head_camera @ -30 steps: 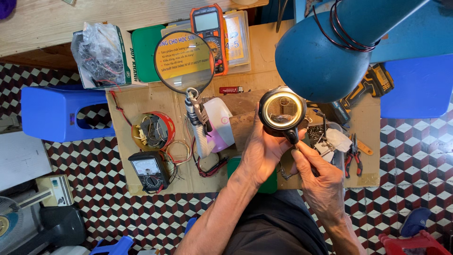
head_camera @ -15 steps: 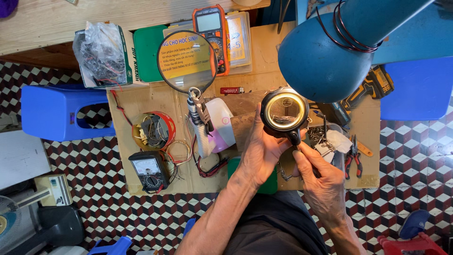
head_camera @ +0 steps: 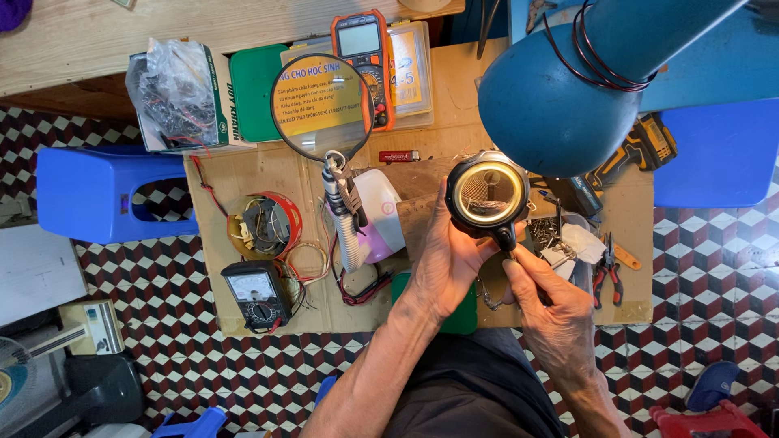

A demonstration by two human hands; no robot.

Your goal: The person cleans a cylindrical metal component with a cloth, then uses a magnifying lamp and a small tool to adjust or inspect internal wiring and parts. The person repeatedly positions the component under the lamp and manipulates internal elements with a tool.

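Over the cardboard-covered workbench, as the head camera sees it, the left hand rises with its fingers curled up along the left side of a round black lighted magnifier, the thumb lying toward the stubby handle beneath the ring. This magnifier is the thing in hand: a thick black circular rim, a glowing yellow-white ring of light just inside it, and a lens through which only a pale, blurred patch of bench shows. A short black stem drops from the bottom of the ring. It sits right of the bench's middle, just below the big blue lamp shade that fills the upper right. The right hand lies just below and right of the stem, fingers drawn together and pinching a thin dark tool whose tip is hidden; I cannot tell what kind it is.

Left of the hands stands a second, larger magnifying glass on a flexible neck, showing a yellow printed label. Behind it lies an orange digital multimeter. A black analog multimeter rests near the front left edge, beside a round red tin of wire scraps. Red-handled pliers lie to the right, and a blue plastic stool stands on the checkered floor
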